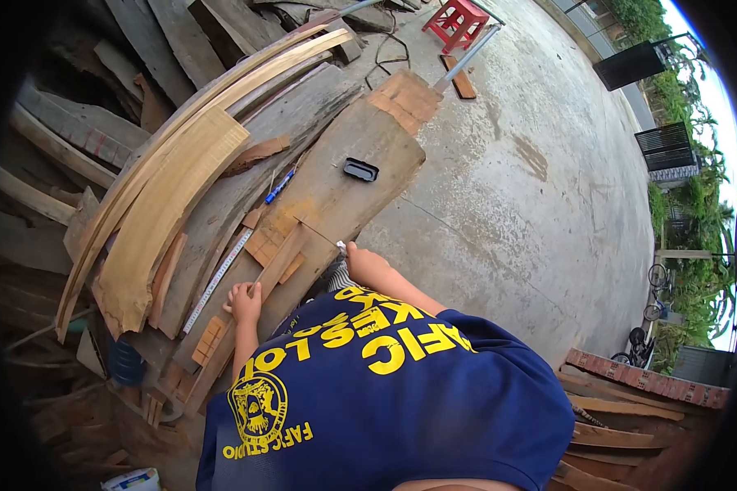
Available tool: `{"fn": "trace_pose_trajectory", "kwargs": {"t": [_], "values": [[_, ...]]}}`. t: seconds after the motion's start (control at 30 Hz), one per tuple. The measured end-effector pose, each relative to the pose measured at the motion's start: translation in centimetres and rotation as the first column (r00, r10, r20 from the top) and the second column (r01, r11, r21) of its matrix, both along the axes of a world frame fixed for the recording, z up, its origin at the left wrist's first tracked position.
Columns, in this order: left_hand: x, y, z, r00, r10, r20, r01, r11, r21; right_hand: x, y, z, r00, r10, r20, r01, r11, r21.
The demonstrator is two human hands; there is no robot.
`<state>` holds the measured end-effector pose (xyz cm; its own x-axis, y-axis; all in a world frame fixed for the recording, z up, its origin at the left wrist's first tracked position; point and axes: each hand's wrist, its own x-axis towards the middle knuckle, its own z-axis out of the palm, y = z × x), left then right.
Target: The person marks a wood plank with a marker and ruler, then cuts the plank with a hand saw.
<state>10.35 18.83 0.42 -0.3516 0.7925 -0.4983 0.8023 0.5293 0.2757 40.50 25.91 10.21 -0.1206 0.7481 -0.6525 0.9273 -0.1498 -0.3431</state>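
Left hand [244, 301] lies bent-fingered on a long, narrow brown wooden strip [283, 258] stretching toward one o'clock, clasping or merely pressing, unclear; slackened pressure could let the strip skid. Its forearm points to six. Between two and three o'clock, the right hand [368, 266] pinches a thin, dark, white-tipped tool [341, 245], forearm toward four.

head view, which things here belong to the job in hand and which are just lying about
Likely in the job:
wood strip under the left hand
thin tool in the right hand
ruler, perhaps

Probably just lying about:
black tray
red stool
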Motion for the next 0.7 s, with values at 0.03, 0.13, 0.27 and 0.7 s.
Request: {"fn": "trace_pose_trajectory", "kwargs": {"t": [0.03,0.13,0.27,0.7], "values": [[-0.2,0.1,-1.1,1.0,-0.012,-0.003,0.012,0.993,0.116,0.0,0.2,0.1,1.0,0.007,-0.002,-0.007,1.0,0.008],[-0.1,0.3,-3.2,0.996,-0.021,-0.081,0.037,0.978,0.204,-0.3,0.4,0.8,1.0,0.017,-0.003,-0.017,1.0,0.02],[0.4,0.4,-3.8,0.986,0.001,-0.165,0.029,0.984,0.178,0.0,0.2,1.2,0.999,0.034,0.006,-0.034,0.999,0.031],[8.4,6.0,4.2,0.204,0.06,0.977,-0.44,0.897,0.037,-5.8,0.9,13.3,0.514,0.108,-0.851,0.004,0.992,0.128]]}}
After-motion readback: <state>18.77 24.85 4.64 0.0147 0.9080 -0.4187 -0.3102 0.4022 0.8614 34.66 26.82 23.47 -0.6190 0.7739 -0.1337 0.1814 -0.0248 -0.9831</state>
